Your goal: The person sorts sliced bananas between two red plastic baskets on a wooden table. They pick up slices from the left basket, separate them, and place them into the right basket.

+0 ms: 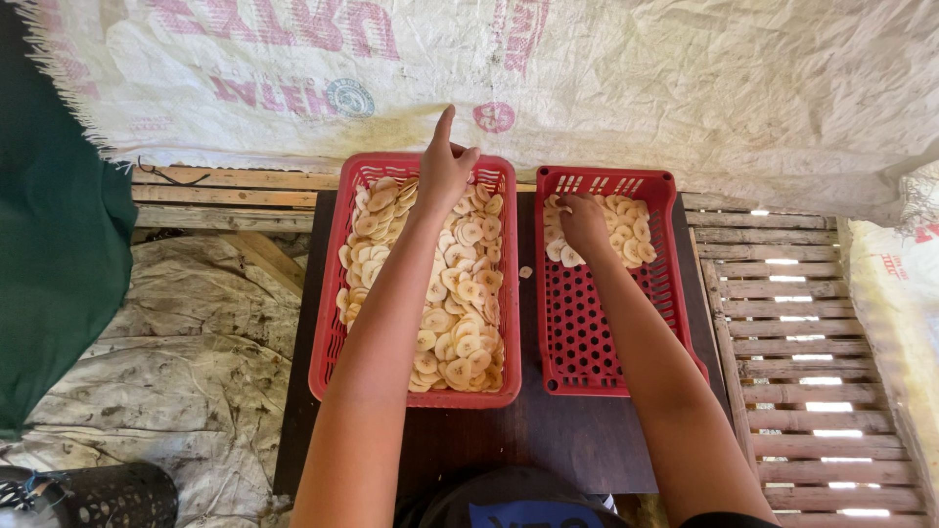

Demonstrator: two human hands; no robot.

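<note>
Because the thin, pale round banana chips (460,293) heaped in the left red slotted plastic basket (328,332) look light, stiff and brittle, they are best lifted loosely by their edges, a few at a time, never squeezed. At that basket's twelve o'clock end the left hand (442,171) rests open with its forefinger stretched out, gripping nothing. Toward three o'clock, the right hand (584,223) curls over the small patch of chips (631,235) at the far end of the right red slotted plastic basket (587,342); whether it pinches any I cannot tell.

Left hand (445,171) over full left red basket (333,323) of banana slices (460,293); right hand (584,223) on slices in far end of right basket (675,284), dark counter (528,430).
</note>
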